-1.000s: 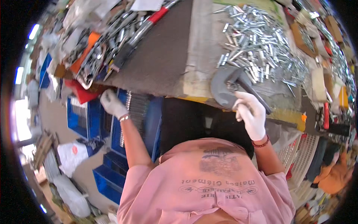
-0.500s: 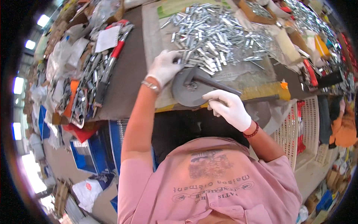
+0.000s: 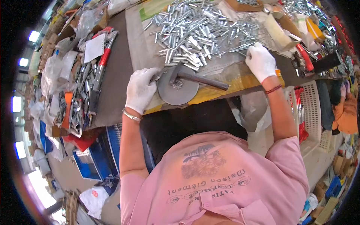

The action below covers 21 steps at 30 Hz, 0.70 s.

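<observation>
Far left of the bench: clutter of long metal tools with red and black handles (image 3: pixel 98 71), white paper scraps, plastic bags. Blue crates (image 3: pixel 90 157) sit below the bench edge.

Left hand (image 3: pixel 140 90) in a white knit glove, silver bracelet at the wrist, rests at the left rim of a round grey metal disc tool (image 3: pixel 176 90) near the front edge of the bench. Fingers curl together against the disc's edge, pinching a small metal piece there; what exactly is held is too small to tell. A dark grey metal lever handle (image 3: pixel 204 79) runs from the disc's middle out to the right, nobody touching it.

Behind the disc, a big heap of short shiny silver metal tubes (image 3: pixel 198 30) spreads over a beige sheet on the bench.

Right hand (image 3: pixel 260 62), also white-gloved, red bead bracelet at the wrist, lies palm down at the right edge of the heap, fingers bent onto the tubes. Cannot tell if it grips one. Hands well apart.

Right side: white plastic lattice basket (image 3: pixel 311 108) with red-handled tools, more clutter beyond. Person wears a pink shirt.
</observation>
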Motion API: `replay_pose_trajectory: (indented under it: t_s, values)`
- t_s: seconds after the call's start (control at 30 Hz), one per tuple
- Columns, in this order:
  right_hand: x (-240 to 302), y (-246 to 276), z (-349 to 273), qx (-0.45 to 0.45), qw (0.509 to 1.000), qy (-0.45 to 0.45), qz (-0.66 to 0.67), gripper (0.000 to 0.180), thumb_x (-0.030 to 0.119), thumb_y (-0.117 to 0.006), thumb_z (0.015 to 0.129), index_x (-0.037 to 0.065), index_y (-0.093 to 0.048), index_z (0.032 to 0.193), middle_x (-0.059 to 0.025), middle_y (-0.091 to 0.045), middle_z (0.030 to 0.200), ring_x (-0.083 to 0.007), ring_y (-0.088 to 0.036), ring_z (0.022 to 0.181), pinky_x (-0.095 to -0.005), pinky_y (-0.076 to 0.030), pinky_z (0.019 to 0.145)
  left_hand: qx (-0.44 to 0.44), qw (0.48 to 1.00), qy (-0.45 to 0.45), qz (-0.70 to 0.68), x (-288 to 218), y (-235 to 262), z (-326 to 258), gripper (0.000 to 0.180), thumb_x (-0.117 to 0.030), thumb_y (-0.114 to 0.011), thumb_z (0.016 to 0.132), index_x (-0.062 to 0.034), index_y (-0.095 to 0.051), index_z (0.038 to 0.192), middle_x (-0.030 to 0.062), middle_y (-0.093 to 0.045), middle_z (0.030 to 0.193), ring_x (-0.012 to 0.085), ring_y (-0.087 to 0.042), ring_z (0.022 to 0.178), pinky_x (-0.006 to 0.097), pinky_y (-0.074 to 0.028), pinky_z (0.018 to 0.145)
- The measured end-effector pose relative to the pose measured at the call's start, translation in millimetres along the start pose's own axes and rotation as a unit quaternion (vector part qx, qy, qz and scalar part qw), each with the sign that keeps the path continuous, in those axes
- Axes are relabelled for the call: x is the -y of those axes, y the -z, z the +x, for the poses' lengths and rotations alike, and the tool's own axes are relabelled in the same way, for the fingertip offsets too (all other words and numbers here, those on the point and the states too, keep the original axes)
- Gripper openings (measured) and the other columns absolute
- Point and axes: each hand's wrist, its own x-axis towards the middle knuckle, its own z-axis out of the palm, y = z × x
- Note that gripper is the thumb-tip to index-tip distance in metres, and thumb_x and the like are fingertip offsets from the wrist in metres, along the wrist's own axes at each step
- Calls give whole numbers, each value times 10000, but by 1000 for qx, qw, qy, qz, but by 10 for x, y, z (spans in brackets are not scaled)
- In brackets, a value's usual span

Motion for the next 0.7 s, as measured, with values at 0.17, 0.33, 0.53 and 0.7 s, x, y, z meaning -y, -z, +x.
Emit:
replay_pose_trajectory:
  t_s: [0.17, 0.33, 0.53, 0.7]
  values:
    - [-55, 298, -153, 34, 999, 11, 12, 78, 119, -663, 887, 73, -666, 950, -163, -690, 968, -373, -697, 931, -483, -558, 814, -59, 997, 44, -15, -32, -16, -169, 345, -13, -655, 808, -83, -730, 1137, 142, -743, 966, 370, -707, 929, 456, -565, 841]
    - [-182, 618, -239, 31, 994, 60, 82, 108, 22, -652, 882, 13, -650, 989, -160, -685, 955, -321, -703, 887, -383, -555, 797, -30, 982, 104, -156, -260, 75, -282, 347, 1, -675, 803, -73, -721, 1138, 143, -735, 907, 337, -718, 914, 431, -565, 830]
    - [186, 204, -194, 12, 958, 78, 276, 118, 68, -723, 904, -2, -728, 999, -128, -692, 973, -265, -693, 884, -328, -542, 826, -7, 974, 62, -217, -392, -15, -423, 173, -65, -765, 819, -90, -745, 989, 106, -705, 887, 333, -682, 886, 436, -540, 802]
    - [1198, 502, -521, 20, 928, 245, 282, 99, 75, -712, 899, 73, -744, 993, -101, -668, 928, -316, -686, 898, -390, -550, 780, -37, 979, 75, -185, -383, -65, -493, 117, -118, -807, 802, -100, -776, 913, 94, -692, 886, 320, -666, 902, 436, -523, 810]
